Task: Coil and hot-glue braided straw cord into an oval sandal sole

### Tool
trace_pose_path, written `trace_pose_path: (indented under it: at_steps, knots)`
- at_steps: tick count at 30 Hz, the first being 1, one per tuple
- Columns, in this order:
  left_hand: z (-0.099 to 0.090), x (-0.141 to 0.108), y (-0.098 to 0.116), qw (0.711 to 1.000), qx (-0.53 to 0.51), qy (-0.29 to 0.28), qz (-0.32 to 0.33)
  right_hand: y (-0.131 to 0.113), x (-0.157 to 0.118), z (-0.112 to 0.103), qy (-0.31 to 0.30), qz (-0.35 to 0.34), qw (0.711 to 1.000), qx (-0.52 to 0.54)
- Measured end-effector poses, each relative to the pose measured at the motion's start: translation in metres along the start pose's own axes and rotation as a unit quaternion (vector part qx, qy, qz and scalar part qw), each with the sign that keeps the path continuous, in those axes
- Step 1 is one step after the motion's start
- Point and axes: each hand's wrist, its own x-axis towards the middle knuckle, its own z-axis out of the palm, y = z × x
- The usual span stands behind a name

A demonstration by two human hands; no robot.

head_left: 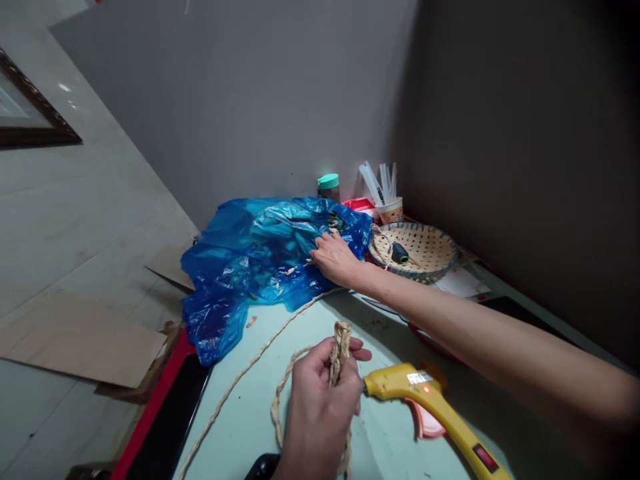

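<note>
My left hand is closed round a short, thick piece of twisted straw-coloured cord, held upright over the table. A thinner twisted cord loops beside that hand, and a long strand runs across the table to the bag. My right hand reaches forward to a crumpled blue plastic bag, its fingers bent at the bag's opening. What those fingertips hold, if anything, is hidden. Just right of my left hand lies a yellow hot glue gun with a lit orange light.
A woven basket holds a spool of dark thread. Behind stand a paper cup with clear sticks and a jar with a green lid. Grey walls close off the back and right. Cardboard lies on the floor at left.
</note>
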Motion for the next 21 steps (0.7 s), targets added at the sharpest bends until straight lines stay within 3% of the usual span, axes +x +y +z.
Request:
trace_pose_path:
  at_steps: [4, 10, 16, 21]
  knots:
    - [0.000, 0.001, -0.002, 0.999, 0.034, 0.009, 0.003, -0.001, -0.004, -0.010, 0.024, 0.010, 1.000, 0.009]
    - [-0.005, 0.002, -0.007, 0.993, 0.096, 0.000, 0.065, 0.006, -0.020, -0.028, 0.031, 0.031, 0.998, 0.038]
    - [-0.001, 0.001, -0.007, 0.991, 0.104, 0.001, 0.083, 0.007, -0.025, -0.019, -0.011, 0.060, 0.992, 0.111]
    - [-0.002, 0.006, -0.010, 0.993, 0.075, -0.008, 0.090, 0.009, -0.021, -0.012, 0.030, 0.095, 0.978, 0.181]
